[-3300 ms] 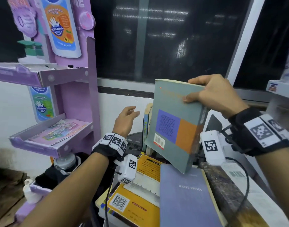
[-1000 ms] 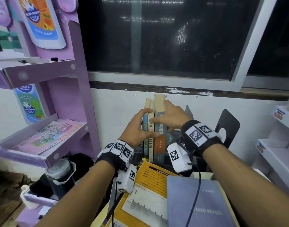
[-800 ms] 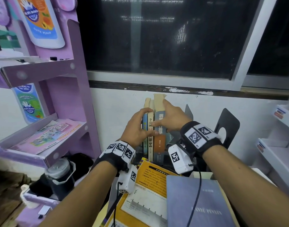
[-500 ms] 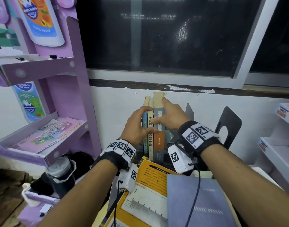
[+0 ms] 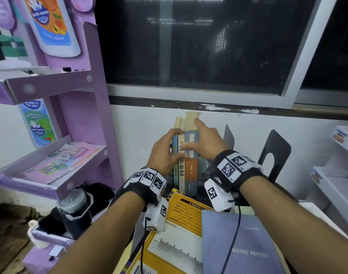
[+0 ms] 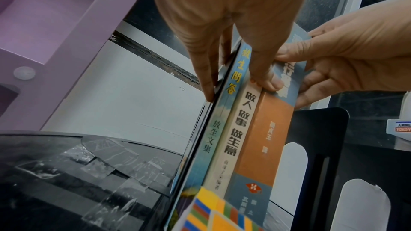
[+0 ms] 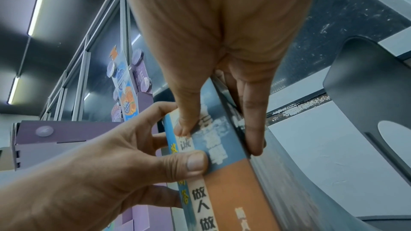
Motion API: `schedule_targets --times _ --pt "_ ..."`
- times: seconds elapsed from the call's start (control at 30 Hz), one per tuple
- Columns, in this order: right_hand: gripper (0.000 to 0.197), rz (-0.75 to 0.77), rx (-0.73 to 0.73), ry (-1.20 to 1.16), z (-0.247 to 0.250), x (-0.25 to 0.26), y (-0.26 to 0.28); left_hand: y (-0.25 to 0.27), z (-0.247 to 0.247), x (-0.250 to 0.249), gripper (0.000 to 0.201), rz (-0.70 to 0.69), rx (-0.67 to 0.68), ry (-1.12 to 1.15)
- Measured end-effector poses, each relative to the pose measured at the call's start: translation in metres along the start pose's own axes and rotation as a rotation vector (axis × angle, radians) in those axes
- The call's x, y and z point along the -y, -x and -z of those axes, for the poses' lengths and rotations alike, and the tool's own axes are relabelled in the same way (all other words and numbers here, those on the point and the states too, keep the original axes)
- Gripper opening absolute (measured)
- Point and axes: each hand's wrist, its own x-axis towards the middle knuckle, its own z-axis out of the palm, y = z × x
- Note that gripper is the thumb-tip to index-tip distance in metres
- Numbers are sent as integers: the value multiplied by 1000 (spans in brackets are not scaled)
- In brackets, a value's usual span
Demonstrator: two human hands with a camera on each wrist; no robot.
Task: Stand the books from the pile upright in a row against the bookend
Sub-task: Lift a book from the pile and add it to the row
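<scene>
Books (image 5: pixel 186 155) stand upright in a tight row, three paperback spines showing: blue, cream, and a thicker blue-and-orange one. The left hand (image 5: pixel 164 153) clasps the row's left side, thumb on the spines; the right hand (image 5: pixel 203 141) pinches the thick book. Black metal bookends (image 5: pixel 275 153) with rounded tops stand just right.

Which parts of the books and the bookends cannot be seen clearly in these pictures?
- Head view: the left hand and right hand cover the middle of the standing books.
- Head view: the right wrist hides the base of the near bookend.
- Left wrist view: a colourful corner hides the books' feet; the bookend is cut off below.
- Right wrist view: the blue-orange book title is blurred.
</scene>
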Motion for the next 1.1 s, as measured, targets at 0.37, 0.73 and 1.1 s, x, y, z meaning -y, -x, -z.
schedule_targets --times 0.37,0.73,1.1 --pt "89 -4 155 -23 22 -1 23 14 11 -11 86 102 114 -30" --pt "68 -119 550 240 57 -5 90 45 22 -36 85 275 131 -134" --pt "65 -140 664 387 67 -22 149 85 -2 -77 63 477 592 -141"
